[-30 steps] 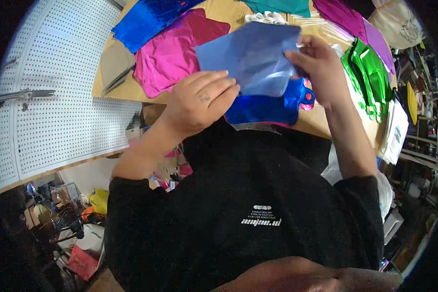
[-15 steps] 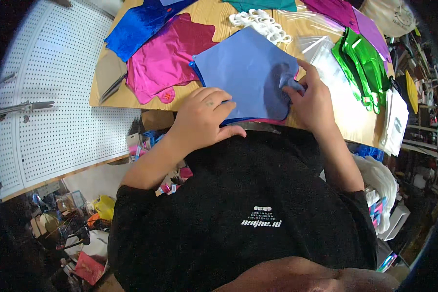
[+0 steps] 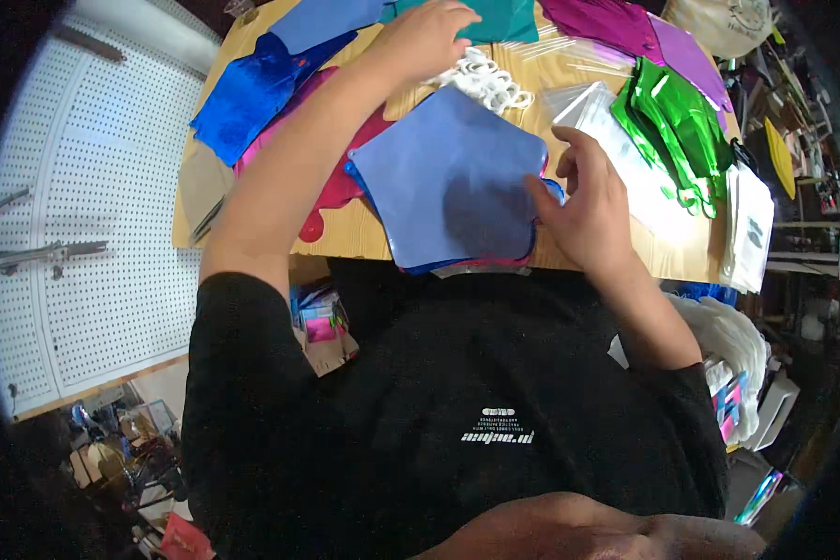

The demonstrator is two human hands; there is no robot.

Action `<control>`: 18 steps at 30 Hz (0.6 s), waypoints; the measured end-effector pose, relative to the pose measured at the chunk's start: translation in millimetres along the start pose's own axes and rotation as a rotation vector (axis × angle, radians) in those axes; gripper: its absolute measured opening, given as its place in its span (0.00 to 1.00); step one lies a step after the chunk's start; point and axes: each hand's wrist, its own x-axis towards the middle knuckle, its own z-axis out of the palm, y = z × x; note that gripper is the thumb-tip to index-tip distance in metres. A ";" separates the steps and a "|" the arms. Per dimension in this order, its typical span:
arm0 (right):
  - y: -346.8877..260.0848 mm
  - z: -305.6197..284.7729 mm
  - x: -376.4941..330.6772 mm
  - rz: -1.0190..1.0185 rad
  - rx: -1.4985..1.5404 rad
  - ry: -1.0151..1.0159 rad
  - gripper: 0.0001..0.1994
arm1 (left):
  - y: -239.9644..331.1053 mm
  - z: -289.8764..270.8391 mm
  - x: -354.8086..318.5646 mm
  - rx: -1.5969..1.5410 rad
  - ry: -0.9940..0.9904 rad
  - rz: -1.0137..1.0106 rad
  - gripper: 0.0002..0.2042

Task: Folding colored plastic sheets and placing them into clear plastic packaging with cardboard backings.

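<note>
In front of me lies a stack of flat foil balloons, a matte light blue balloon (image 3: 420, 168) on top, with darker blue and pink edges showing beneath it. My right hand (image 3: 590, 201) is at the stack's right corner, fingers spread and curved, thumb against or just over the edge. My left hand (image 3: 429, 39) reaches to the far side of the table. Its fingers are apart over the edge of a teal foil balloon (image 3: 509, 21); whether they touch it is unclear. Just nearer is a bundle of white ribbon loops (image 3: 485, 82). My left forearm partly covers pink balloons (image 3: 341, 191).
Blue balloons (image 3: 247, 103) lie at the left, shiny green balloons (image 3: 672, 117) and purple ones (image 3: 602, 26) at the right. Clear plastic sleeves (image 3: 583, 107) and a white packet (image 3: 749, 229) are also on the wooden table. A white pegboard (image 3: 93, 224) stands left.
My left hand has left the near edge of the light blue stack and moved to the far side. My right hand has opened from its pinch on the stack's corner.
</note>
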 end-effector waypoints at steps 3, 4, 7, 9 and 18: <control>14.2 -5.0 14.0 0.013 -0.005 -0.053 0.31 | -3.9 9.8 30.4 0.012 -0.251 -0.013 0.07; 19.4 -8.5 17.2 0.016 -0.016 -0.062 0.30 | 0.9 8.5 41.6 0.064 -0.450 -0.023 0.07; 23.5 -6.7 32.4 -0.018 -0.015 -0.098 0.28 | -37.4 28.9 32.5 0.208 -0.546 -0.035 0.12; 36.6 -10.2 39.9 -0.001 -0.045 -0.106 0.26 | -28.3 37.0 42.4 0.323 -0.619 0.021 0.11; 78.8 12.9 106.2 -0.096 -0.138 -0.163 0.18 | -47.0 41.3 27.3 0.182 -0.415 0.093 0.08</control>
